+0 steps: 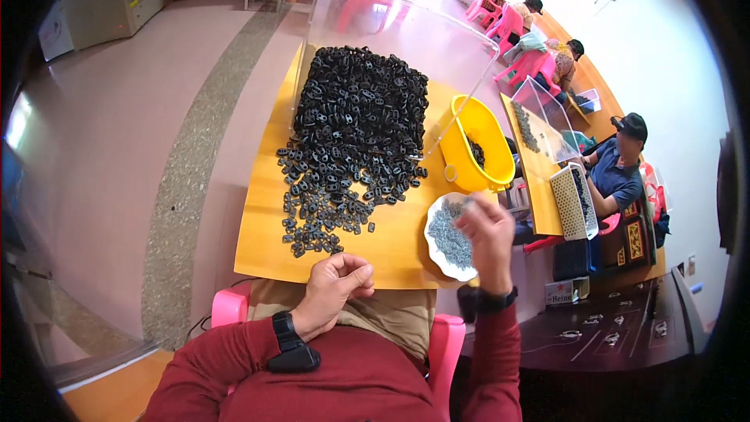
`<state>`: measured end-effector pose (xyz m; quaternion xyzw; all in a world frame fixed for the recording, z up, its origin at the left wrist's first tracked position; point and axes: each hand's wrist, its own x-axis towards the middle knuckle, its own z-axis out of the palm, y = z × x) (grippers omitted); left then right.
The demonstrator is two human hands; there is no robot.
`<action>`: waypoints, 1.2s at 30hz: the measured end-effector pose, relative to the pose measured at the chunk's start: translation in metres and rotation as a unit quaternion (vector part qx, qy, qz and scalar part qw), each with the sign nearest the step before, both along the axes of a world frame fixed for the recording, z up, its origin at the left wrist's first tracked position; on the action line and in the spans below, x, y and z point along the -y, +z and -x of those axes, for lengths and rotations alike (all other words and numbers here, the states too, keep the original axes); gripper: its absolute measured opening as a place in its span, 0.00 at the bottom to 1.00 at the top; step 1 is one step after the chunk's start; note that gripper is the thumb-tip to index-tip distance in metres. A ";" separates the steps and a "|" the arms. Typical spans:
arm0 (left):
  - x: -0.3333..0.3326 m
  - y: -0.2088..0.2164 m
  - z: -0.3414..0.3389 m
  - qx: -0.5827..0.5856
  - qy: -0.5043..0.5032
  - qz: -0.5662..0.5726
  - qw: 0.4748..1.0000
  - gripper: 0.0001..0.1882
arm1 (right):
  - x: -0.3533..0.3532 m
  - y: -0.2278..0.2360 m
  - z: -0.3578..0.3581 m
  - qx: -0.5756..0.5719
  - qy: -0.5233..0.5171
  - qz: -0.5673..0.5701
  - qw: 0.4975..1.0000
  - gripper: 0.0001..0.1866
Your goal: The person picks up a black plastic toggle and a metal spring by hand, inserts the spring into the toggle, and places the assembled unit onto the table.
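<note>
While the right hand (486, 230) hovers over the white dish (434, 246) of small grey metal bits, fingers pinched together in a grip on what looks like one bit (too small to tell), the dish sits at the near right corner of the yellow counter (266, 242), part of it past the edge, so a nudge from the wrist could tip it off. Left of the dish, the left hand (337, 281) is curled with its grip closed; whether it holds anything, cannot tell. A dropped piece would likely fall into the lap. Beyond the dish, loose black plastic pieces (344, 148) spill from a clear bin (391, 39) and could slide off; a yellow tub (473, 144) stands just behind the dish.
</note>
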<state>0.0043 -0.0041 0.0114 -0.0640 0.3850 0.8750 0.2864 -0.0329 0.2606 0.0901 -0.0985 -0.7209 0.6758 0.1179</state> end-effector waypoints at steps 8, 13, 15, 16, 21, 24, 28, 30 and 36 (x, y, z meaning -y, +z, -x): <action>0.001 -0.004 -0.001 -0.003 0.008 0.004 1.000 0.05 | -0.017 0.001 0.025 -0.034 -0.071 0.030 0.996 0.13; 0.001 0.001 -0.002 -0.003 -0.006 0.015 1.000 0.05 | 0.044 -0.039 -0.001 0.062 0.090 -0.111 0.988 0.08; -0.001 0.000 -0.002 -0.003 -0.007 0.012 1.000 0.05 | 0.055 -0.062 -0.002 0.064 0.129 -0.167 0.975 0.10; -0.001 -0.001 -0.002 -0.002 -0.006 0.010 1.000 0.05 | 0.062 -0.070 -0.001 0.044 0.131 -0.206 0.969 0.10; -0.003 -0.004 -0.004 0.000 -0.005 0.012 1.000 0.05 | 0.083 -0.080 0.010 -0.029 0.130 -0.358 0.924 0.13; -0.002 -0.006 -0.005 0.000 -0.006 0.016 1.000 0.05 | 0.093 -0.074 0.013 -0.010 0.135 -0.442 0.887 0.12; -0.002 -0.006 -0.005 -0.001 -0.014 0.011 1.000 0.05 | 0.094 -0.072 0.013 0.017 0.141 -0.467 0.873 0.11; -0.002 -0.007 -0.005 -0.003 -0.015 0.011 1.000 0.05 | 0.094 -0.070 0.012 0.032 0.143 -0.483 0.863 0.10; -0.003 -0.005 -0.005 0.000 -0.009 0.020 1.000 0.06 | 0.094 -0.060 0.005 0.087 0.191 -0.518 0.830 0.09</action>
